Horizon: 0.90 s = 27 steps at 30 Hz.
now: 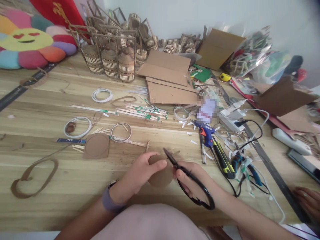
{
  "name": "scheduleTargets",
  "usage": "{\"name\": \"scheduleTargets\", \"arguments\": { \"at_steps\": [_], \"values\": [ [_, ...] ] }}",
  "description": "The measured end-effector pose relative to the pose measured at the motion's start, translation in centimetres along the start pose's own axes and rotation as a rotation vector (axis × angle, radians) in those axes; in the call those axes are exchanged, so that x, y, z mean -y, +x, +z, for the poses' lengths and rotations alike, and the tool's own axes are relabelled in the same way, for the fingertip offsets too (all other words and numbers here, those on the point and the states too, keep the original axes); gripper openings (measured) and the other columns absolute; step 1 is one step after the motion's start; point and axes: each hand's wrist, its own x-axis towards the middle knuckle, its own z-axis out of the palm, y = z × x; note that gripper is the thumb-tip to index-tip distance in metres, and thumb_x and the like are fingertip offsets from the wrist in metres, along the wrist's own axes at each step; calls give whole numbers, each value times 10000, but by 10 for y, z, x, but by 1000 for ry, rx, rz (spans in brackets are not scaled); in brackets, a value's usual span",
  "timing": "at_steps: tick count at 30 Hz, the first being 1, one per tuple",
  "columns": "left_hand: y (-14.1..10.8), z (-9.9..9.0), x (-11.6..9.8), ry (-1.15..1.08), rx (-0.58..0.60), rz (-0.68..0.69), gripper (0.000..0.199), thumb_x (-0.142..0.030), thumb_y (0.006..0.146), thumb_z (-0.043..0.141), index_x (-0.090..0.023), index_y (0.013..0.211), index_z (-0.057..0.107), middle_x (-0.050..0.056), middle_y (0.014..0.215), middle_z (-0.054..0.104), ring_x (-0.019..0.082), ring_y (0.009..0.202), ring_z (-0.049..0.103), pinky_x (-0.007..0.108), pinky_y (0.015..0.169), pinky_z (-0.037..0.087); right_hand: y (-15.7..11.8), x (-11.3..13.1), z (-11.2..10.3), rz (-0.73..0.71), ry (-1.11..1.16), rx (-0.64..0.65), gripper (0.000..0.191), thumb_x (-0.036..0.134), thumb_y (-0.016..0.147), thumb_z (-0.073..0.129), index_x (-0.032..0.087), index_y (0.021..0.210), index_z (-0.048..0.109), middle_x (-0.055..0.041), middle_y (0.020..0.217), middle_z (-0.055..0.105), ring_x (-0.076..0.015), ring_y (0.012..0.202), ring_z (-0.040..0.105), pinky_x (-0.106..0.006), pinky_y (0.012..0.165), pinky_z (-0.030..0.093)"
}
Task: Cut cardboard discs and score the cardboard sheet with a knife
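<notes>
Close to the table's front edge, my left hand [141, 171] pinches a round brown cardboard disc [160, 176], its thumb lying on the face and the fingers behind. My right hand [191, 180] grips black-handled scissors [196, 185]. Their blades point up and to the left, lying at the disc's upper right edge; I cannot tell whether they touch it. Left of my hands lies a square piece of cardboard [96, 146] with a circle marked on it. Beside it are small wooden sticks [78, 147] and a ring [121, 132].
A blue glue gun [208, 135], a yellow-black utility knife [223, 158] and pliers [252, 171] with cables lie to the right. Printed chopstick wrappers [142, 111] and cardboard sheets [170, 90] lie ahead. Small wooden buckets [126, 66] stand farther back. Another person's hand [307, 198] rests at the right edge.
</notes>
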Motion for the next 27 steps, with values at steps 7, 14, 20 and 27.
{"name": "scheduleTargets", "arguments": {
  "at_steps": [7, 14, 20, 27],
  "values": [
    [0, 7, 6, -135, -107, -58, 555, -692, 878, 518, -216, 1121, 667, 60, 1064, 734, 246, 1014, 655, 297, 723, 514, 18, 9, 2, -9, 179, -187, 546, 723, 768, 685, 193, 867, 596, 2, 701, 624, -163, 637, 593, -281, 591, 485],
    [-15, -2, 3, 217, -203, 303, 790, -765, 840, 579, -183, 1371, 522, 158, 1304, 648, 301, 1167, 628, 430, 960, 535, 20, 13, 10, 11, 345, -195, 394, 580, 802, 668, 197, 812, 578, 18, 573, 610, -173, 574, 607, -294, 589, 472],
    [-26, -8, 8, 862, -196, 547, 849, -453, 797, 815, -209, 1512, 429, 187, 1553, 497, 385, 1454, 438, 588, 1199, 373, 26, 16, 21, -56, 208, -234, 394, 604, 791, 655, 221, 782, 566, 16, 595, 616, -174, 556, 606, -293, 531, 490],
    [-48, -28, 11, 1096, -349, 498, 672, -199, 813, 715, -163, 1450, 506, 179, 1486, 565, 344, 1375, 536, 514, 1155, 459, 31, 0, 26, -180, -70, -226, 517, 658, 858, 546, 179, 1009, 669, -42, 661, 676, -218, 568, 650, -313, 512, 489]
  ]
}}
